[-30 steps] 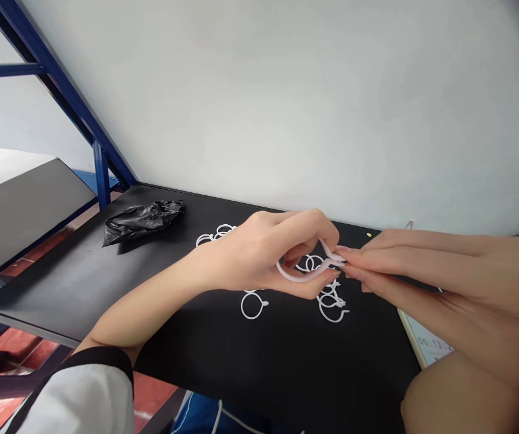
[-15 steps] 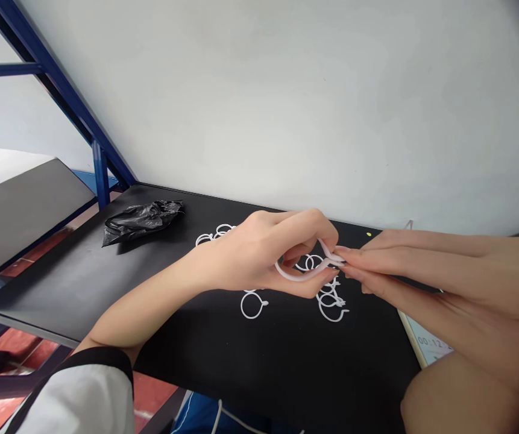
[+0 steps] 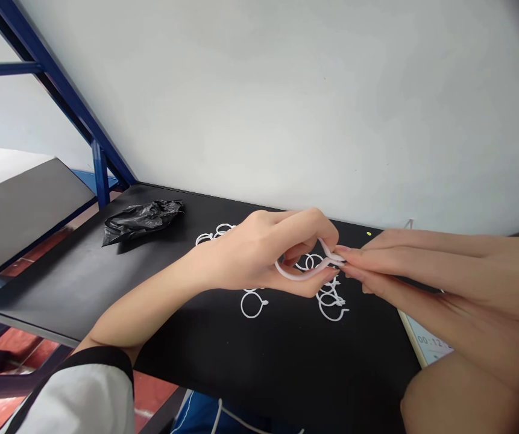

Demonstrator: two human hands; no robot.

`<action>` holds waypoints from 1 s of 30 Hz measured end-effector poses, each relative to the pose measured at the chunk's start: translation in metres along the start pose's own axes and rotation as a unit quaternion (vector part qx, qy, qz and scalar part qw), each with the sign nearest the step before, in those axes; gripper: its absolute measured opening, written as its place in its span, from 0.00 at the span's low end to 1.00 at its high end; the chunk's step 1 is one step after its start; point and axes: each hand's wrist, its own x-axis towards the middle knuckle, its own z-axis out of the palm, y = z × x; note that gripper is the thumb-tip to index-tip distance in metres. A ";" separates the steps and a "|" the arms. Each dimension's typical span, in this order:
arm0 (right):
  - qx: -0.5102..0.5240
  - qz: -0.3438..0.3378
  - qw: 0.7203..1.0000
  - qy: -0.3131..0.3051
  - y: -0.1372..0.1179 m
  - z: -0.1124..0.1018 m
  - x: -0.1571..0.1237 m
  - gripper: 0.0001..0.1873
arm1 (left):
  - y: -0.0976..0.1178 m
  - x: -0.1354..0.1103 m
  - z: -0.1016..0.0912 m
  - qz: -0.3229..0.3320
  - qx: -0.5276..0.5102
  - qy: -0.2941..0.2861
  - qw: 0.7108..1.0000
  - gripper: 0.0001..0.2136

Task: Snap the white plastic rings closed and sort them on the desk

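Observation:
Above the black table, a white plastic ring (image 3: 296,276) with two end tabs is held between both hands. My left hand (image 3: 259,253) curls around the ring, its fingers and thumb closed on the loop. At the right, my right hand (image 3: 422,277) pinches the ring's tabbed ends between thumb and fingertips. Below the hands lie more white rings: a single closed-looking ring (image 3: 252,304) and an overlapping bunch (image 3: 332,308) with one ring gaping. Others show partly at the back left (image 3: 223,230), and my left hand hides some of the pile.
A crumpled black plastic bag (image 3: 144,222) lies at the table's (image 3: 78,271) far left. A phone (image 3: 424,343) displaying a timer sits under my right forearm, partly covered. Behind is a pale wall (image 3: 286,108); a blue metal frame (image 3: 69,102) stands at the left. A tiny yellow bit (image 3: 368,234) rests near the wall.

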 end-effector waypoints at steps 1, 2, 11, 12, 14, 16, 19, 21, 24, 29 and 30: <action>0.001 0.001 1.000 0.000 0.000 0.000 0.000 0.11 | 0.000 0.000 0.000 0.000 0.001 0.002 1.000 0.06; 0.003 0.002 1.000 0.000 0.000 0.000 0.000 0.11 | 0.000 0.000 0.000 0.001 0.001 0.003 1.000 0.06; 0.000 0.001 1.000 -0.008 0.000 -0.001 0.001 0.12 | 0.000 0.000 0.000 0.008 0.005 0.005 1.000 0.06; -0.001 0.000 1.000 -0.011 0.000 -0.001 0.001 0.12 | 0.000 0.000 0.000 0.008 0.005 0.007 1.000 0.06; -0.002 -0.003 1.000 -0.013 0.000 -0.002 0.001 0.12 | 0.001 0.000 0.000 0.009 0.002 0.008 1.000 0.06; -0.003 -0.002 1.000 -0.009 0.000 -0.002 0.001 0.12 | 0.001 0.001 0.000 0.010 0.000 0.007 1.000 0.06; -0.003 0.004 1.000 -0.007 0.001 -0.002 0.000 0.11 | 0.001 0.001 0.000 0.009 0.002 0.004 1.000 0.06; -0.002 0.005 1.000 -0.008 0.001 -0.002 -0.001 0.11 | 0.001 0.001 0.000 0.004 0.004 0.005 1.000 0.06; -0.003 0.004 1.000 -0.007 0.001 -0.002 -0.001 0.12 | 0.001 0.000 0.000 -0.001 0.003 0.007 1.000 0.06; -0.004 0.004 1.000 -0.007 0.000 -0.002 0.000 0.11 | 0.001 0.001 0.001 0.007 -0.004 0.011 1.000 0.06; -0.003 0.003 1.000 -0.007 0.000 -0.002 0.001 0.11 | 0.001 0.001 0.001 0.011 -0.004 0.012 1.000 0.06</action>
